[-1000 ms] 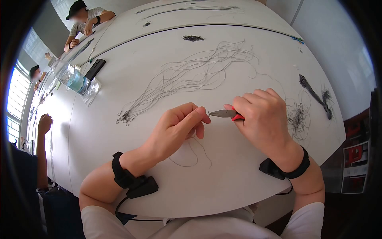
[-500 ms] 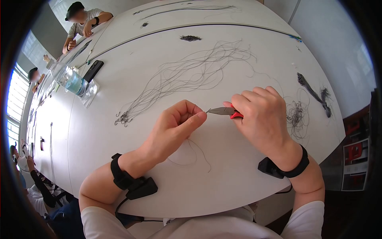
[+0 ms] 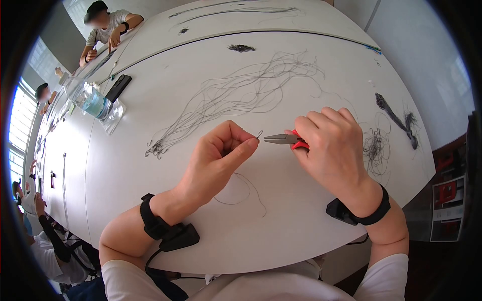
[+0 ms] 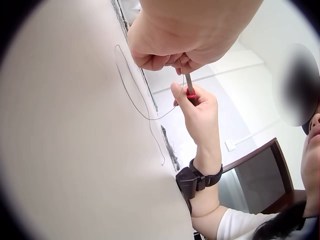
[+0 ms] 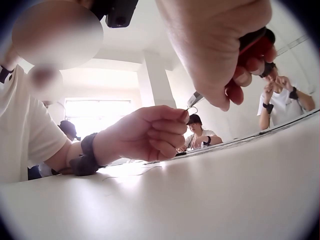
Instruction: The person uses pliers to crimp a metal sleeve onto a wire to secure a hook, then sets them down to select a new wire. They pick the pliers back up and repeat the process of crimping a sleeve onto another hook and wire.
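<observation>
Between thumb and forefinger, my left hand (image 3: 218, 158) pinches a small fishing hook (image 3: 259, 134), whose bent end sticks up past the fingertips. A thin dark line (image 4: 135, 107) trails from that hand in a loose loop down over the table. My right hand (image 3: 331, 145) grips red-handled pliers (image 3: 278, 139), their grey nose pointing at the hook with a small gap between. In the right wrist view the hook's curve (image 5: 194, 108) shows against the bright room, while the right fingers curl round the handle.
Ahead on the white table (image 3: 281, 226) lie long lines with a cluster of hooks (image 3: 158, 147). Dark tangled line (image 3: 375, 148) and a dark bundle (image 3: 396, 120) lie right. A bottle (image 3: 93, 100) and black phone (image 3: 118, 88) stand left; other people sit beyond.
The pliers' tips were at the hook in both earlier frames; now they stand apart from it. The hook shows more clearly, its bend upward. My left hand has shifted slightly up and left.
</observation>
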Motion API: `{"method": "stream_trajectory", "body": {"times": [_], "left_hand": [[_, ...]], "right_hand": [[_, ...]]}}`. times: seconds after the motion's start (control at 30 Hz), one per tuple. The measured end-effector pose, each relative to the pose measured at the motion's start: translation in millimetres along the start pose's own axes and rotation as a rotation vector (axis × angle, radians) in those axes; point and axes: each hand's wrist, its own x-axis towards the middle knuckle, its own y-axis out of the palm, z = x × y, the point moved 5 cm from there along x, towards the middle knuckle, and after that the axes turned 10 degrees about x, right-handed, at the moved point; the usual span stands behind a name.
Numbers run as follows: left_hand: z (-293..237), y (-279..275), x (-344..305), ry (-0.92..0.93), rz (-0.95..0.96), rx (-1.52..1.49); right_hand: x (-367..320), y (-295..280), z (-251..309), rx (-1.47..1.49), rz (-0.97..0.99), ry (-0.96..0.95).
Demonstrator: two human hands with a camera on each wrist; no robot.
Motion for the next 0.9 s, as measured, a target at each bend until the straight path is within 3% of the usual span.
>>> {"method": "stream_trajectory", "body": {"times": [0.9], "left_hand": [[0.6,0.2,-1.0,0.050,0.010,0.139]], "right_hand": [[0.0,0.0,7.5,-0.023,-0.037,-0.040]]}}
